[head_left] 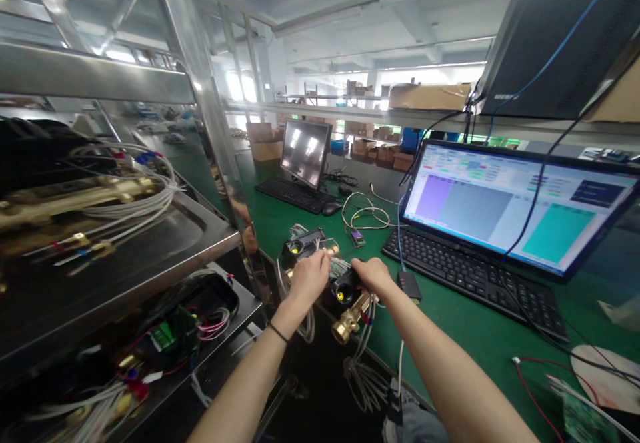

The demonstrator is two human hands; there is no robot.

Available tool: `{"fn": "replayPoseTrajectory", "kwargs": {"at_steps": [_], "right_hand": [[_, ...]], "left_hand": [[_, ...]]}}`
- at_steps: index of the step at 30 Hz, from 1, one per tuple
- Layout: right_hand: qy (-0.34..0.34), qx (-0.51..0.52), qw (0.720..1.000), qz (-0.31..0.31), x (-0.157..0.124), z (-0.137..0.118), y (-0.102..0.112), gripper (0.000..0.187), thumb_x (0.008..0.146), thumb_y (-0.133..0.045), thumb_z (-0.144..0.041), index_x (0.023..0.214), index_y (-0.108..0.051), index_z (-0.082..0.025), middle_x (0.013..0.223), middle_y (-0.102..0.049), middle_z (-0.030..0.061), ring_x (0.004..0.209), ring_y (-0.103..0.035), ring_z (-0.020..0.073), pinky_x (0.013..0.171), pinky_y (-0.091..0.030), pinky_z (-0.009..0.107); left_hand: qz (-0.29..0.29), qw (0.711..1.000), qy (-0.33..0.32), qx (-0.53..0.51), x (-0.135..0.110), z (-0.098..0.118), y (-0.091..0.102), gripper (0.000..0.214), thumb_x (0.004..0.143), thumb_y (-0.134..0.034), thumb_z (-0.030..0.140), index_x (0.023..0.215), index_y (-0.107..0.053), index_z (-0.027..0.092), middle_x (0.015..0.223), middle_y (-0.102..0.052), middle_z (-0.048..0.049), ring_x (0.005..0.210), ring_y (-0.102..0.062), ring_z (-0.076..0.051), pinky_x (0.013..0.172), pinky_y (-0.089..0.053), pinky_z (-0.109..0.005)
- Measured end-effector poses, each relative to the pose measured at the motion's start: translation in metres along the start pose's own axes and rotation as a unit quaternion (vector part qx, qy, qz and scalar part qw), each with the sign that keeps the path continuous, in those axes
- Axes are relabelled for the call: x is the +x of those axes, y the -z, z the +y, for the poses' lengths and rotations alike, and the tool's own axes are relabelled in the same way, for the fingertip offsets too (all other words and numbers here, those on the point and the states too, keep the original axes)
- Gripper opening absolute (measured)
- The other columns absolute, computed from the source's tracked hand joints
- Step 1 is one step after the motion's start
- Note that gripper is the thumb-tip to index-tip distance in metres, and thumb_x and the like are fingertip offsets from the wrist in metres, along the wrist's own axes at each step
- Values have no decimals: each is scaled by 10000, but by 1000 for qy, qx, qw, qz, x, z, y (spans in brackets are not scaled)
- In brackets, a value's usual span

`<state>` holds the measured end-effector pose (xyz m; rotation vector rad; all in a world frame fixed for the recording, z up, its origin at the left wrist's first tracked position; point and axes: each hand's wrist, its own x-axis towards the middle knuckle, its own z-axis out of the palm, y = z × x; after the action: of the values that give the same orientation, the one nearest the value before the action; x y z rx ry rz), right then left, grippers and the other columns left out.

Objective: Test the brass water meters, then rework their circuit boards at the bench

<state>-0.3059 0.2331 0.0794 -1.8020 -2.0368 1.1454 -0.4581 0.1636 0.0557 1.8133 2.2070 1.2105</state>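
A brass-bodied meter with a black housing (345, 290) is at the green bench's edge, its brass pipe end (343, 331) pointing down toward me. My right hand (373, 274) is closed around the housing's right side, thumb on top. Grey wires (339, 266) run across its open top. My left hand (311, 278) has its fingers pinched together beside those wires; what they hold is hidden. Just behind the left hand sits a second black and brass meter (300, 246). Coiled grey cables (367, 383) hang below the bench edge.
On the bench are a lit monitor (505, 196), keyboard (465, 276), small black box (410, 286), dark monitor (306, 152) and mouse (331, 208). A metal rack (220, 236) with more meters stands close on the left. A circuit board (583, 416) lies at lower right.
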Motion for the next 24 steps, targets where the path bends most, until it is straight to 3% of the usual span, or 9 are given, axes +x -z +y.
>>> {"fn": "replayPoseTrajectory", "kwargs": {"at_steps": [8, 15, 24], "right_hand": [[17, 43, 999, 20, -7, 13, 5, 394, 897, -446, -502, 864, -602, -141, 745, -632, -1, 622, -585, 95, 629, -507, 274], [12, 59, 998, -28, -6, 13, 7, 436, 900, -421, -529, 860, -599, -133, 648, -606, -21, 519, -552, 81, 550, -489, 253], [3, 66, 995, -70, -7, 9, 7, 521, 900, -366, -581, 811, -594, -121, 606, -590, -19, 457, -511, 65, 484, -456, 229]], "left_hand": [[-2, 996, -44, 75, -5, -24, 10, 171, 901, -443, 212, 900, -613, 201, 889, -623, -54, 810, -607, -192, 718, -431, -277], [-37, 990, -104, 88, -16, -36, 4, 291, 922, -449, 321, 776, -671, 201, 856, -535, -46, 809, -562, -178, 740, -438, -288], [-33, 988, -119, 89, -22, -42, 3, 284, 902, -483, 287, 712, -664, 178, 838, -522, -66, 819, -536, -203, 742, -432, -328]]}}
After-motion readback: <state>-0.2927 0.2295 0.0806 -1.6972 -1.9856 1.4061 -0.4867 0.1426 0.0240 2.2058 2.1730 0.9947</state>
